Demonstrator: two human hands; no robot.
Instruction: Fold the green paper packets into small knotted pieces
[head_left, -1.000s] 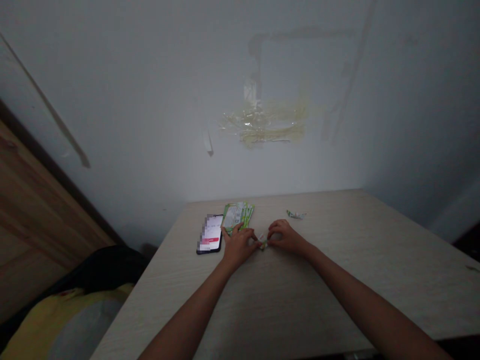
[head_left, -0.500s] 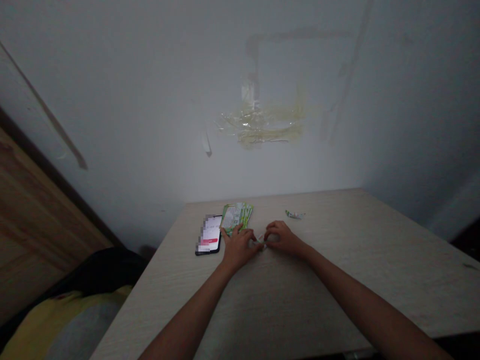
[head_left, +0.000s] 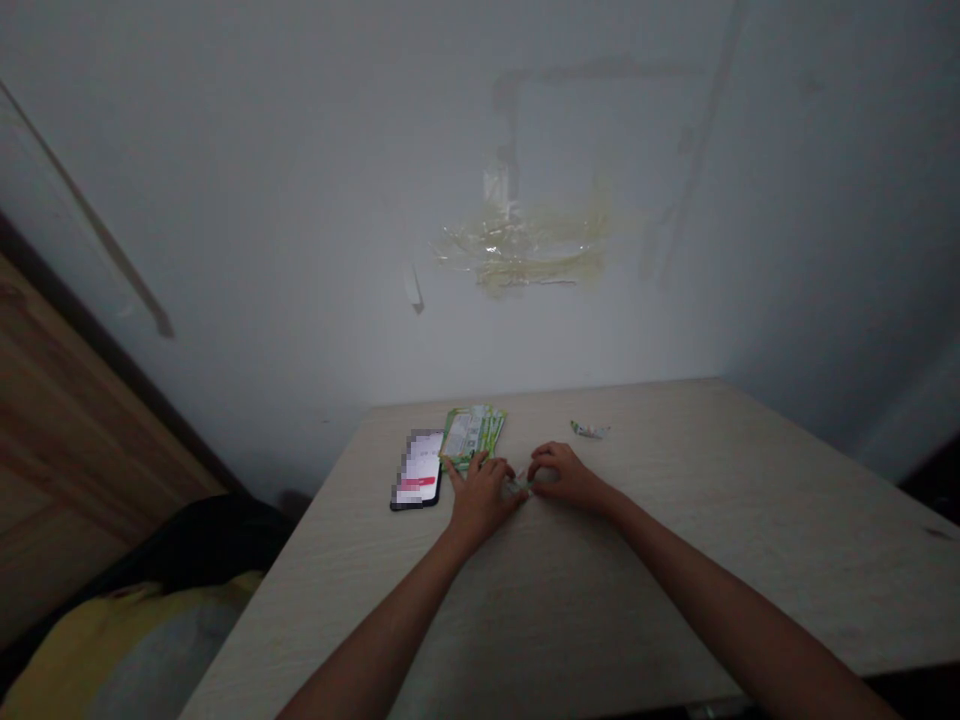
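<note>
My left hand (head_left: pixel 481 497) and my right hand (head_left: pixel 566 474) face each other low over the middle of the table, a small gap between their fingertips. A small whitish strip (head_left: pixel 520 482), too small to identify, lies between them, partly hidden by the fingers. My right thumb and index finger close on its right end. On its left end are my left thumb and index finger, the other left fingers spread toward a stack of green-and-white printed packets (head_left: pixel 472 430). Left of the packets lies a phone (head_left: pixel 427 490) with its screen lit.
A small crumpled green-and-white wrapper (head_left: pixel 589 430) lies farther back on the pale wooden table (head_left: pixel 675 450). Behind the table rises a wall (head_left: pixel 315 200) with tape remnants (head_left: pixel 540 265). Dark and yellow cloth (head_left: pixel 97 640) is at the lower left, beside a wooden panel (head_left: pixel 52 430).
My left hand has shifted slightly right, and its fingers have rolled a little over the whitish strip. My right hand is almost unmoved.
</note>
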